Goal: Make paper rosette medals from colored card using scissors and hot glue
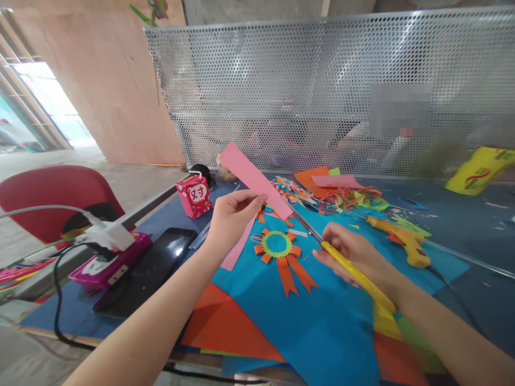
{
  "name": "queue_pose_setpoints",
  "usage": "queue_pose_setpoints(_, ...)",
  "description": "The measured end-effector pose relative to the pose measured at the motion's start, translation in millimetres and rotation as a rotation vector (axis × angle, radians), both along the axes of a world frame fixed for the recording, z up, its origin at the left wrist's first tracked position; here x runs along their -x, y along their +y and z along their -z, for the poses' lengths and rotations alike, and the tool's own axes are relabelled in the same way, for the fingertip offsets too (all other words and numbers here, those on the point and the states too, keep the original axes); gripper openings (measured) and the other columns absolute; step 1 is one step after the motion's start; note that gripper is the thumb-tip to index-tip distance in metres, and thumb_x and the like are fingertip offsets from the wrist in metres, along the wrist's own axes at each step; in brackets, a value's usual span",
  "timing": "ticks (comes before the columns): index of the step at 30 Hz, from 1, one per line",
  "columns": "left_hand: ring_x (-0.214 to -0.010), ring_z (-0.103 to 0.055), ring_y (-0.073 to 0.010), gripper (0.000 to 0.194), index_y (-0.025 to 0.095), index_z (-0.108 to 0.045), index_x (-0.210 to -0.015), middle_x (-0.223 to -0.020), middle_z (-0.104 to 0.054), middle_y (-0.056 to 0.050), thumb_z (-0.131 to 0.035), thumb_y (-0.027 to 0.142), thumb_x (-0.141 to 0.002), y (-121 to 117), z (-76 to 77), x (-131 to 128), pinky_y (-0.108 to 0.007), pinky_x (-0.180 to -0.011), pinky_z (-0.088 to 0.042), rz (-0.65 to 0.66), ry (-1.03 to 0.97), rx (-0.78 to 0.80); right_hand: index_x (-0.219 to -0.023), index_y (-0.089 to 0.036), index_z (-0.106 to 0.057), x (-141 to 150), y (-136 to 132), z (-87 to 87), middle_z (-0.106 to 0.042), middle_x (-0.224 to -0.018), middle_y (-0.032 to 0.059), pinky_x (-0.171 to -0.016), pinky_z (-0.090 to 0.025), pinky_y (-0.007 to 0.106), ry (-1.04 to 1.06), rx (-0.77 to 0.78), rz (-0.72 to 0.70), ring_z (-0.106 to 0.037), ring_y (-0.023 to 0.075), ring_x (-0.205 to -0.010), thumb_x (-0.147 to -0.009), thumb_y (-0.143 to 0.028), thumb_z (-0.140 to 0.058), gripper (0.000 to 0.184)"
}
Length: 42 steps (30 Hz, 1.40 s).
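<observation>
Between thumb and fingers my left hand (237,217) pinches a pink paper strip (251,174), which slants up and away to the left. My right hand (354,252) is closed around yellow-handled scissors (341,260), whose metal blades meet the strip's lower right end. Below the strip, a paper rosette (287,257) with an orange fringe, a yellow-green ring and two orange tails lies on a large blue sheet (322,316). Another pink strip (237,249) is partly hidden by my left hand.
A yellow glue gun (402,241) with a cord lies at right, near paper scraps (350,198). At left are a red drink carton (193,195), a black tablet (148,273) and a purple power strip (112,262). A perforated metal panel (281,80) borders the table's back.
</observation>
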<state>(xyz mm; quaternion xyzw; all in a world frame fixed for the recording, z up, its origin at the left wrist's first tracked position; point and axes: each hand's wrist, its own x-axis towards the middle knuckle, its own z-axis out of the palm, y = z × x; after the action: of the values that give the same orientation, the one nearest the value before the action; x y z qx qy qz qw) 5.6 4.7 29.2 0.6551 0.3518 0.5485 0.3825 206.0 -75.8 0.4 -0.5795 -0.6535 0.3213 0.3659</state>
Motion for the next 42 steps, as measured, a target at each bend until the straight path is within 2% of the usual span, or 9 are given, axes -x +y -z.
queue_pose_setpoints(11, -0.059, -0.053, -0.0107, 0.021, 0.015, -0.067, -0.069, -0.066, -0.063, -0.002, -0.062, 0.036, -0.067, -4, 0.4, -3, -0.020, -0.051, -0.042, -0.020, 0.080, -0.009, -0.071, -0.021, -0.035, 2, -5, -6.2, -0.033, -0.055, -0.0079, -0.042, -0.026, 0.019, -0.062, -0.037, -0.025, -0.031, 0.0068, -0.048, -0.072, -0.040, -0.059, 0.031)
queue_pose_setpoints(15, -0.059, -0.054, -0.0110, 0.021, 0.015, -0.067, -0.070, -0.066, -0.064, -0.003, -0.062, 0.035, -0.068, -4, 1.0, -3, -0.020, -0.052, -0.042, -0.023, 0.079, -0.016, -0.071, -0.022, -0.034, 3, -5, -6.7, -0.033, -0.054, -0.0088, -0.038, -0.025, 0.019, -0.054, -0.003, -0.024, -0.030, 0.0057, -0.042, -0.072, -0.043, -0.058, 0.032)
queue_pose_setpoints(20, -0.060, -0.053, -0.0102, 0.019, 0.016, -0.067, -0.068, -0.066, -0.064, -0.002, -0.063, 0.034, -0.067, -4, 0.4, -2, -0.019, -0.052, -0.042, -0.007, 0.059, 0.008, -0.068, -0.022, -0.035, 1, -4, -4.9, -0.031, -0.049, -0.0100, -0.036, -0.022, 0.019, -0.057, -0.039, 0.000, -0.029, 0.0048, -0.038, -0.070, -0.041, -0.060, 0.032)
queue_pose_setpoints(24, -0.057, -0.051, -0.0090, 0.018, 0.016, -0.068, -0.068, -0.064, -0.063, -0.001, -0.064, 0.034, -0.066, -3, 0.9, -3, -0.019, -0.051, -0.041, 0.018, 0.025, 0.022, -0.069, -0.022, -0.035, 1, -5, -8.5, -0.034, -0.051, -0.0089, -0.038, -0.023, 0.019, -0.094, -0.028, -0.003, -0.031, 0.0061, -0.041, -0.071, -0.039, -0.059, 0.030)
queue_pose_setpoints(28, -0.050, -0.044, -0.0080, 0.020, 0.015, -0.067, -0.064, -0.053, -0.056, 0.000, -0.064, 0.035, -0.066, -3, 1.2, -4, -0.020, -0.047, -0.037, 0.025, 0.038, 0.024, -0.069, -0.021, -0.035, 3, -7, -11.8, -0.036, -0.055, -0.0071, -0.043, -0.028, 0.020, -0.091, -0.045, -0.002, -0.034, 0.0077, -0.049, -0.071, -0.040, -0.060, 0.031)
queue_pose_setpoints(34, -0.048, -0.041, -0.0080, 0.021, 0.015, -0.065, -0.057, -0.047, -0.049, 0.002, -0.065, 0.035, -0.064, -6, 0.0, -5, -0.021, -0.047, -0.035, 0.025, 0.087, 0.043, -0.071, -0.021, -0.036, 2, -6, -8.3, -0.037, -0.059, -0.0064, -0.045, -0.030, 0.020, -0.089, -0.044, -0.003, -0.035, 0.0082, -0.052, -0.071, -0.040, -0.059, 0.031)
queue_pose_setpoints(42, -0.048, -0.040, -0.0081, 0.023, 0.014, -0.066, -0.063, -0.047, -0.048, 0.001, -0.063, 0.037, -0.066, -3, 3.5, -4, -0.022, -0.046, -0.034, 0.069, 0.054, 0.069, -0.069, -0.021, -0.035, 2, -6, -8.6, -0.036, -0.054, -0.0076, -0.038, -0.026, 0.019, -0.057, -0.011, -0.001, -0.033, 0.0065, -0.043, -0.071, -0.041, -0.058, 0.030)
